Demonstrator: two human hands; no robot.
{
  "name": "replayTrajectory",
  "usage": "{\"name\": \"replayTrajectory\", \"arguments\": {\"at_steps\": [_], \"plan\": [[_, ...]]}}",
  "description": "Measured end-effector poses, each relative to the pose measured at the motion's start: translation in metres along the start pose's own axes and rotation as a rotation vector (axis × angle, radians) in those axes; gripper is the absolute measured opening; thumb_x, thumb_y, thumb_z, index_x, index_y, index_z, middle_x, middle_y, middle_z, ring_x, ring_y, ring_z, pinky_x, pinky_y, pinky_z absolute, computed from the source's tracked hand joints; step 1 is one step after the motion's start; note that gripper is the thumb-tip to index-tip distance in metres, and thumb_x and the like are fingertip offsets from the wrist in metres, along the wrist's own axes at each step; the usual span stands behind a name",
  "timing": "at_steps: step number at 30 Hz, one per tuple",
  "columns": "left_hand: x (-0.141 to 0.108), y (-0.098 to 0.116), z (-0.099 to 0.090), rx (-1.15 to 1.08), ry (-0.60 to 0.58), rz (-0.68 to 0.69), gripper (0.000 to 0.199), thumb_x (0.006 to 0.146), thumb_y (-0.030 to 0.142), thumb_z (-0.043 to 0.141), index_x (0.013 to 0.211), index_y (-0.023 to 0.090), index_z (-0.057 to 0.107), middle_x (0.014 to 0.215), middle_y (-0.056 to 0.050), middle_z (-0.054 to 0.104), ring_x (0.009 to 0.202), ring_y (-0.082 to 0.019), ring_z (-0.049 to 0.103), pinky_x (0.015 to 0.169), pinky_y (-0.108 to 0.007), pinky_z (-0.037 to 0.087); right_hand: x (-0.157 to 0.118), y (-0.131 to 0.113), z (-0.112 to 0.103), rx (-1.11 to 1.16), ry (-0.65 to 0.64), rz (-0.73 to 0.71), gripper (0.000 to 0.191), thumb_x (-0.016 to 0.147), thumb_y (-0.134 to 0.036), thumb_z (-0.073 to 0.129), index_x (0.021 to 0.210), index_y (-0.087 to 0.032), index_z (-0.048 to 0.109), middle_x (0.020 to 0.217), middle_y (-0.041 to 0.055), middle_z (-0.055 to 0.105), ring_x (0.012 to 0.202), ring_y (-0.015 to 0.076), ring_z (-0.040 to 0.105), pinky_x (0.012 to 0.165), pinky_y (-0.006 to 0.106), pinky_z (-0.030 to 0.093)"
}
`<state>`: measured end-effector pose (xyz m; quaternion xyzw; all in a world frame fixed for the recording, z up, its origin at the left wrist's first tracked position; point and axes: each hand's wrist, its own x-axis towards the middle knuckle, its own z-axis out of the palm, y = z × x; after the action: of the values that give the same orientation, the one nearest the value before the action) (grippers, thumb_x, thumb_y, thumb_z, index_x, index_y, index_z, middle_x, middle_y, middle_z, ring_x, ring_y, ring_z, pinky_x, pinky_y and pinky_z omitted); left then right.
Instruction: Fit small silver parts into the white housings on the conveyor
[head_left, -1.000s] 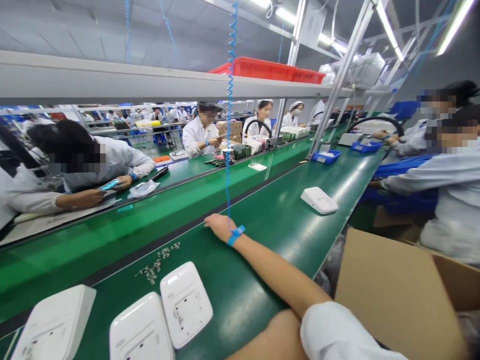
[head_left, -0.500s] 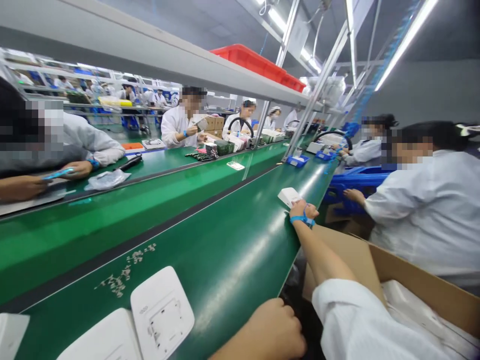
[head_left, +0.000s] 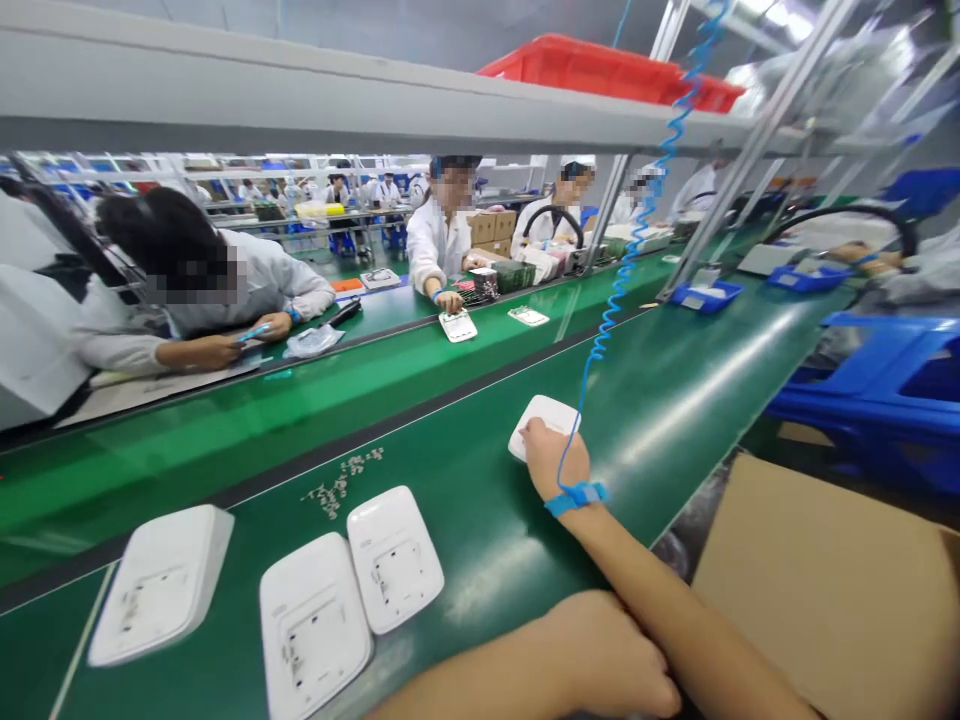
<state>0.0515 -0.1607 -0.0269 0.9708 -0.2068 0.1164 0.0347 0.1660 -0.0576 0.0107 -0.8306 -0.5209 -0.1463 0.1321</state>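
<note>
A: Head view. Right hand (head_left: 551, 455)?

B: Extended across the belt (head_left: 465, 540), fingers laid over the near edge of a white casing (head_left: 544, 412). Whether they clamp it cannot be told. A blue strap (head_left: 576, 497) circles the wrist.

A: Left hand (head_left: 607, 655)?

B: Curled into a loose fist at the belt's near edge, holding nothing visible.

A: Other casings?

B: Three casings (head_left: 394, 555) lie face-down on the belt, left of the hands.
</note>
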Motion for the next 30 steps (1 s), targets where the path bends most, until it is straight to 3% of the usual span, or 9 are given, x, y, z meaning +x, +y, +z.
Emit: {"name": "replayTrajectory", "arguments": {"at_steps": [3, 7, 9, 12, 14, 17, 22, 26, 30], "plan": [[-0.002, 0.002, 0.001, -0.011, -0.036, 0.030, 0.018, 0.078, 0.014, 0.064, 0.066, 0.027, 0.069, 0.066, 0.003, 0.068, 0.066, -0.016, 0.064, 0.050, -0.030, 0.038, -0.011, -0.026, -0.014, 0.009, -0.046, -0.073, 0.025, 0.099, -0.024, 0.041, 0.091, -0.016, 0.063, 0.068, 0.0128, 0.066, 0.062, 0.0231, 0.063, 0.060, 0.032, 0.037], [-0.008, -0.010, -0.018, -0.047, 0.105, 0.062, 0.029, 0.092, 0.035, 0.050, 0.069, 0.028, 0.066, 0.075, 0.002, 0.069, 0.065, -0.014, 0.059, 0.057, -0.032, 0.041, -0.004, -0.015, -0.038, 0.059, -0.151, -0.255, 0.019, 0.092, -0.017, 0.049, 0.094, -0.020, 0.067, 0.079, 0.0075, 0.069, 0.068, 0.0202, 0.063, 0.058, 0.029, 0.037], [-0.012, -0.017, -0.029, 0.023, 0.201, -0.241, 0.034, 0.094, 0.042, 0.042, 0.079, 0.028, 0.069, 0.080, -0.003, 0.068, 0.071, -0.018, 0.060, 0.063, -0.036, 0.043, 0.006, 0.004, -0.050, 0.110, -0.130, -0.370, 0.026, 0.086, -0.010, 0.049, 0.096, -0.022, 0.070, 0.085, 0.0053, 0.069, 0.075, 0.0191, 0.063, 0.063, 0.028, 0.039], [-0.018, -0.022, -0.035, 0.249, 0.341, -0.987, 0.045, 0.092, 0.044, 0.044, 0.118, 0.014, 0.064, 0.114, -0.018, 0.065, 0.104, -0.032, 0.059, 0.086, -0.047, 0.044, 0.019, 0.032, -0.063, 0.211, -0.050, -0.526, 0.031, 0.088, -0.011, 0.046, 0.096, -0.021, 0.074, 0.092, 0.0063, 0.067, 0.082, 0.0185, 0.061, 0.068, 0.028, 0.043], [-0.018, -0.021, -0.033, 0.308, 0.327, -1.215, 0.069, 0.090, 0.051, 0.047, 0.139, 0.003, 0.046, 0.136, -0.026, 0.052, 0.125, -0.039, 0.047, 0.101, -0.053, 0.036, 0.024, 0.045, -0.068, 0.258, -0.012, -0.623, 0.032, 0.093, -0.017, 0.043, 0.094, -0.020, 0.075, 0.094, 0.0074, 0.064, 0.083, 0.0185, 0.060, 0.070, 0.028, 0.045], [-0.015, -0.018, -0.032, 0.269, 0.263, -1.173, 0.085, 0.089, 0.059, 0.047, 0.147, 0.000, 0.032, 0.144, -0.028, 0.044, 0.134, -0.044, 0.039, 0.108, -0.053, 0.028, 0.025, 0.054, -0.072, 0.287, -0.042, -0.781, 0.034, 0.096, -0.020, 0.041, 0.096, -0.020, 0.076, 0.093, 0.0081, 0.064, 0.084, 0.0186, 0.060, 0.074, 0.029, 0.048], [-0.026, -0.029, -0.041, 0.181, 0.252, -0.948, 0.082, 0.086, 0.059, 0.050, 0.143, 0.001, 0.037, 0.142, -0.023, 0.048, 0.137, -0.041, 0.036, 0.112, -0.052, 0.022, 0.033, 0.054, -0.058, 0.262, -0.179, -1.018, 0.031, 0.097, -0.020, 0.045, 0.097, -0.020, 0.075, 0.100, 0.0082, 0.071, 0.093, 0.0210, 0.063, 0.082, 0.034, 0.049], [-0.040, -0.050, -0.045, 0.123, 0.289, -0.772, 0.058, 0.087, 0.054, 0.053, 0.120, 0.007, 0.058, 0.112, -0.018, 0.067, 0.115, -0.031, 0.057, 0.112, -0.050, 0.026, 0.042, 0.062, -0.044, 0.298, -0.200, -1.103, 0.032, 0.094, -0.014, 0.045, 0.092, -0.022, 0.076, 0.097, 0.0066, 0.072, 0.089, 0.0210, 0.065, 0.077, 0.034, 0.049], [-0.039, -0.056, -0.039, 0.221, 0.363, -0.830, 0.047, 0.095, 0.046, 0.039, 0.094, 0.009, 0.067, 0.081, -0.014, 0.069, 0.088, -0.028, 0.063, 0.097, -0.047, 0.038, 0.032, 0.070, -0.039, 0.404, -0.154, -1.112, 0.027, 0.096, -0.016, 0.048, 0.092, -0.021, 0.074, 0.091, 0.0058, 0.073, 0.083, 0.0200, 0.064, 0.075, 0.033, 0.050]]}}
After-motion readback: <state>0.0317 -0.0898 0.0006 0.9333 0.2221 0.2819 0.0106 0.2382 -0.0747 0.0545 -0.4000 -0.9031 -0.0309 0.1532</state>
